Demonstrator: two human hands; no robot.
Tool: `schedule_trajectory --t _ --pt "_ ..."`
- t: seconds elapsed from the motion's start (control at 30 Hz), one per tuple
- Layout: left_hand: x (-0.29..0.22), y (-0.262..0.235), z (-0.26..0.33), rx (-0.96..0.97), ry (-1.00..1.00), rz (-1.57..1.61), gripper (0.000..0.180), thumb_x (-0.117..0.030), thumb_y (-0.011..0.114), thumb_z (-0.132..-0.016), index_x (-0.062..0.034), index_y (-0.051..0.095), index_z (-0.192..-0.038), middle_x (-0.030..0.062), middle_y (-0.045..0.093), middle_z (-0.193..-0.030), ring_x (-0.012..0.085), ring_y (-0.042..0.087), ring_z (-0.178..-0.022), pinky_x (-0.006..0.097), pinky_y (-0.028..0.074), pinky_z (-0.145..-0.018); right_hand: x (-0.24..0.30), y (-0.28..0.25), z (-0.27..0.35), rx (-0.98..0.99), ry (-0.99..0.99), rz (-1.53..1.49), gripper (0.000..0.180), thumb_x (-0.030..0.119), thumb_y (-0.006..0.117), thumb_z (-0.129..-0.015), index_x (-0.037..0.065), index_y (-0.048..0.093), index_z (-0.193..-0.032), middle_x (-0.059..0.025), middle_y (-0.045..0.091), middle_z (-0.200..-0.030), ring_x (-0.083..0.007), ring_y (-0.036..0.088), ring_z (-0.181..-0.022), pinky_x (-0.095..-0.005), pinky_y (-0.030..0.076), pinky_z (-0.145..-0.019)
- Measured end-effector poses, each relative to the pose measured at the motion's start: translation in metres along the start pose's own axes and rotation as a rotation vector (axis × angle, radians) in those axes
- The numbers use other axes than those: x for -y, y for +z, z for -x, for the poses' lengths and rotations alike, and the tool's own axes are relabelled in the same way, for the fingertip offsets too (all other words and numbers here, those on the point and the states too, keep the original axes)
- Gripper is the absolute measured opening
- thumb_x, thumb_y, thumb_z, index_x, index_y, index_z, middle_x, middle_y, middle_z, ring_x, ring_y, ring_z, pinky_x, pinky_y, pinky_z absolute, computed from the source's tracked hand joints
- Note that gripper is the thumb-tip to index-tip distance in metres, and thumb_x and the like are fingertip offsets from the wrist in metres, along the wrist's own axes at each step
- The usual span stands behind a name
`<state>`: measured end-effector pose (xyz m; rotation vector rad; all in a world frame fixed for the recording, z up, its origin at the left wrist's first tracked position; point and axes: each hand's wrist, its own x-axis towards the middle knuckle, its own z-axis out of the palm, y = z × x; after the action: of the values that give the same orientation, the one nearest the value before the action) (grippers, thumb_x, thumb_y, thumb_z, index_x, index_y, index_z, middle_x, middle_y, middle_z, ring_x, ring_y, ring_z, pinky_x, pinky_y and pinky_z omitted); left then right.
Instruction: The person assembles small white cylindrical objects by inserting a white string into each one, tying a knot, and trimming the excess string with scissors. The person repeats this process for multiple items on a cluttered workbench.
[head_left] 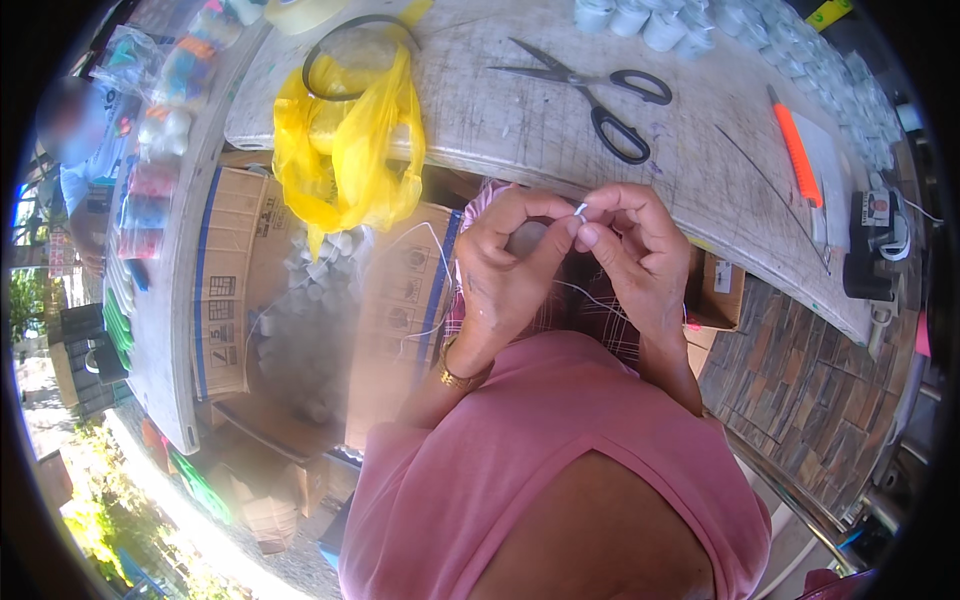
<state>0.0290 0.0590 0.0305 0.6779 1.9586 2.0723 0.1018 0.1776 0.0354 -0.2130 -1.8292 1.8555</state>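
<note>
My left hand [505, 265] and my right hand [635, 250] meet in front of my chest, just below the edge of a worn white worktable [520, 120]. Together their fingertips pinch a small white piece [580, 209]. A thin white thread [590, 295] trails down from the hands toward my lap. A small white spool shows between my left fingers, partly hidden. On my left wrist is a gold bracelet [455, 378]. Black-handled scissors [600, 95] lie open on the table just beyond my hands.
A yellow plastic bag [345, 150] hangs over the table edge above an open cardboard box [320, 300] holding several white spools. An orange-handled knife [797, 155] lies at right. White spools [650, 20] line the far edge. Another person [85, 150] sits at far left.
</note>
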Motion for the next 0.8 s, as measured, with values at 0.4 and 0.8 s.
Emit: schedule_trajectory --t 0.4,0.8 --pt "-0.005 -0.001 0.000 -0.067 0.152 -0.151 0.015 0.003 0.071 -0.075 -0.0073 0.068 -0.085 0.0029 0.070 -0.081 0.0166 0.067 -0.074 0.047 0.034 -0.108 -0.004 0.005 -0.006 0.005 -0.444 0.430 0.032 -0.016 0.059 -0.080 0.005 0.039 -0.092 -0.0143 0.061 -0.091 -0.0137 0.058 -0.078 -0.0238 0.047 -0.070" --pt "-0.011 -0.006 -0.008 0.014 0.306 -0.469 0.009 -0.002 0.067 -0.075 -0.0043 0.066 -0.083 0.0055 0.067 -0.073 0.0204 0.066 -0.064 0.042 0.053 -0.087 -0.007 0.007 -0.009 -0.067 -0.484 0.528 0.026 -0.013 0.063 -0.074 0.003 0.053 -0.091 -0.0104 0.062 -0.089 -0.0231 0.058 -0.072 -0.0299 0.048 -0.062"
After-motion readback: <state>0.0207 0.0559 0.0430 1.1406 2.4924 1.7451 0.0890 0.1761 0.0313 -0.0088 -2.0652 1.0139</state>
